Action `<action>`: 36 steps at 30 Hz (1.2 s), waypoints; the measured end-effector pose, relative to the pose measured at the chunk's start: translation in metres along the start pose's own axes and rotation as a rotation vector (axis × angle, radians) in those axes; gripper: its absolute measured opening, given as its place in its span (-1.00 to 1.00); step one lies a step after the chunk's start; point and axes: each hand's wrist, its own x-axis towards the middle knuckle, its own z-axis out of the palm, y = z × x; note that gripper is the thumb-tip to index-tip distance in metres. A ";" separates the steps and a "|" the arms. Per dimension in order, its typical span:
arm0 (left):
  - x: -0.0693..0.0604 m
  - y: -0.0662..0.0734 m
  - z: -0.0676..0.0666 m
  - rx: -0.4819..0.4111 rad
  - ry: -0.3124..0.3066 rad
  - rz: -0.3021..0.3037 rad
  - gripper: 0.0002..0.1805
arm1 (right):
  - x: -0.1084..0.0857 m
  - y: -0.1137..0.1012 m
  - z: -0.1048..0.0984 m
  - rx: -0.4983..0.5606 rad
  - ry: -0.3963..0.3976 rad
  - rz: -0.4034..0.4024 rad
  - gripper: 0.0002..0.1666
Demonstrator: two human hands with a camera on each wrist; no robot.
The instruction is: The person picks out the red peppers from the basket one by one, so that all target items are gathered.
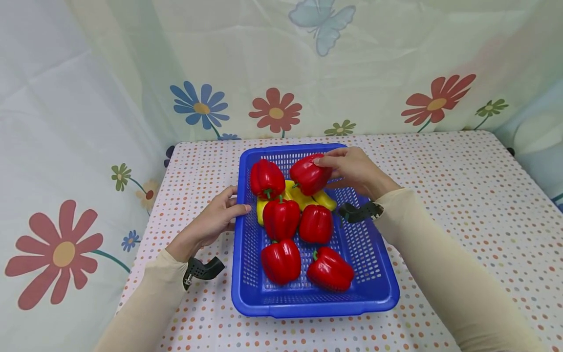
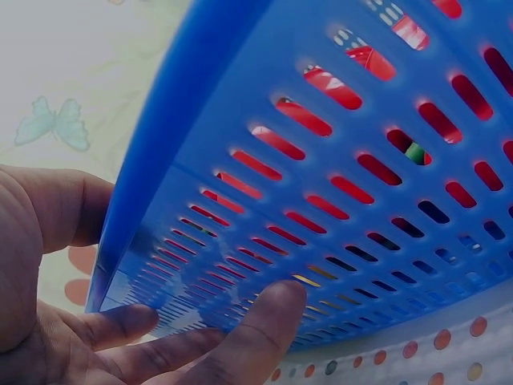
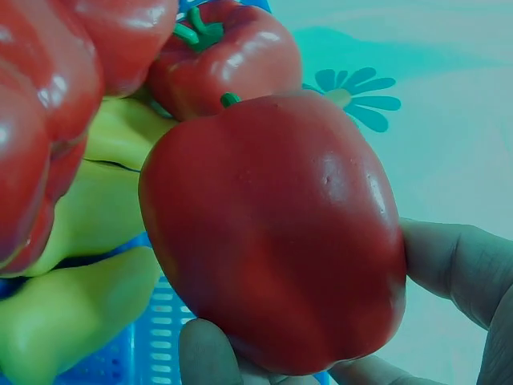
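My right hand point(image 1: 354, 168) holds a red bell pepper point(image 1: 310, 174) at the far right part of a blue plastic basket point(image 1: 308, 310). In the right wrist view that bell pepper point(image 3: 276, 233) lies between the thumb and the fingers, its green stem facing away. At the basket's left side my left hand point(image 1: 218, 213) grips the rim, thumb over the edge and fingers against the slotted outer wall point(image 2: 264, 200). Several other red bell peppers point(image 1: 281, 219) lie in the basket. Yellow, banana-like pieces point(image 1: 299, 195) lie under and between them, partly hidden.
The basket stands on a table with a dotted cloth point(image 1: 466, 195). A flowered curtain point(image 1: 352, 73) hangs behind the table, and another printed sheet point(image 1: 66, 161) hangs along the left. A black camera mount point(image 1: 203, 270) sits on the left wrist, another mount point(image 1: 358, 213) on the right.
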 end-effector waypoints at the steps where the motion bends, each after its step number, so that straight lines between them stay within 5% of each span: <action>1: 0.000 0.000 0.000 0.000 0.002 0.000 -0.32 | -0.001 0.000 -0.001 0.001 -0.001 -0.003 -0.21; 21: 0.001 -0.002 0.001 0.018 0.007 0.028 -0.36 | -0.012 0.000 -0.031 -0.015 0.032 -0.064 -0.26; 36: 0.001 -0.003 0.002 0.011 0.021 0.019 -0.39 | -0.013 0.011 -0.057 0.022 -0.013 -0.083 -0.23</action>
